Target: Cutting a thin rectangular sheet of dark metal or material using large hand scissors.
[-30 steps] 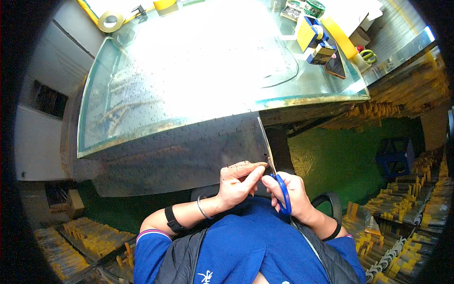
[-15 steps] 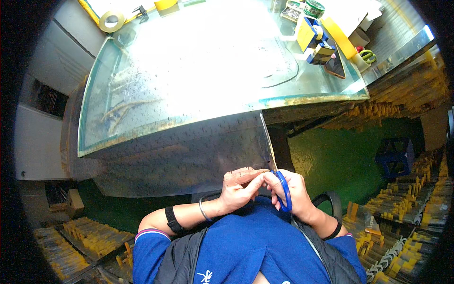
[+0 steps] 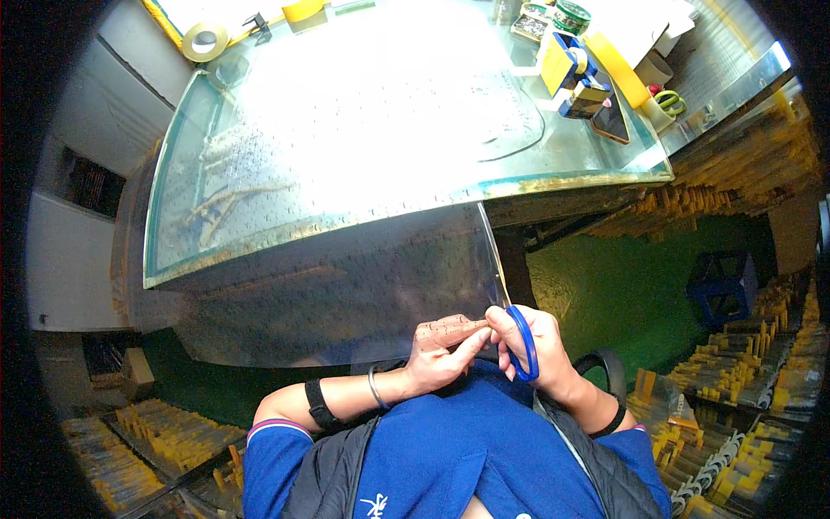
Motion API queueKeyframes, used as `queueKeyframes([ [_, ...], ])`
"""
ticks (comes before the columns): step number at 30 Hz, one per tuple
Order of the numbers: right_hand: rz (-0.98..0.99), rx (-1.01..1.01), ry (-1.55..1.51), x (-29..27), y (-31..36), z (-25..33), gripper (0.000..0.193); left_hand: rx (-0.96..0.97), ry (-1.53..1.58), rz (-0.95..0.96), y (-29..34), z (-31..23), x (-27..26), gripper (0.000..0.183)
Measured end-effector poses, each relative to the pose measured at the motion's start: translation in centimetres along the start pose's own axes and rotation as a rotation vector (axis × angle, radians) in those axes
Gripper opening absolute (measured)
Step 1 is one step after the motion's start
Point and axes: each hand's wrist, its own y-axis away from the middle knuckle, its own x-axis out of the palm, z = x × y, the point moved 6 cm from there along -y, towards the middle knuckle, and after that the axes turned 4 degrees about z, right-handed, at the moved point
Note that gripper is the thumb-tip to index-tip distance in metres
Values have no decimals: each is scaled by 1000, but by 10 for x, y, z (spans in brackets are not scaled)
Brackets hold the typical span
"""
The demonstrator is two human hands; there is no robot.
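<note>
A large clear film sheet (image 3: 337,285) printed with small dark marks hangs from the lit glass tabletop toward my body. My left hand (image 3: 443,353) pinches its near right corner, the fingers behind the film and the thumb in front. Close beside it, my right hand (image 3: 538,346) is closed round blue-handled scissors (image 3: 524,343), its thumb near the left fingertips. The scissors point away from me along the sheet's right edge; where the blades end and the bright film edge begins is hard to tell.
A brightly lit glass-topped table (image 3: 406,195) spans the far side. On its right are a blue tape dispenser (image 3: 577,76), a phone (image 3: 612,121) and green-handled scissors (image 3: 670,104). A tape roll (image 3: 205,41) lies far left. A blue stool (image 3: 722,285) stands on the green floor.
My hands have drawn slightly apart; the left fingertips, earlier overlapping the right hand, now sit just beside it. The film's near edge has dropped a little toward me.
</note>
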Motion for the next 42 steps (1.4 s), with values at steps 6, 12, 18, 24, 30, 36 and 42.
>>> queueKeyframes([
  [6, 3, -18, -51, 1, -2, -2, 38, 25, -1, 0, 2, 3, 2, 12],
  [12, 18, -50, -70, 2, -2, 4, 39, 5, 11, 8, 3, -2, 4, 12],
  [18, 2, -24, -43, 1, -1, 3, 40, 111, -95, 26, 3, -2, 4, 17],
  [24, -28, -21, 16, 0, 2, 10, 39, 59, -92, 25, 1, -7, 1, 17],
  [30, -24, -62, 78, -10, 3, 5, 32, -275, 316, -67, -27, -15, -35, 16],
  [36, 222, 82, 307, -24, -8, -39, 32, -366, 464, -167, -30, -10, -57, 24],
  [42, 300, 54, 206, -20, -11, -34, 27, -412, 624, -274, -26, 1, -59, 22],
])
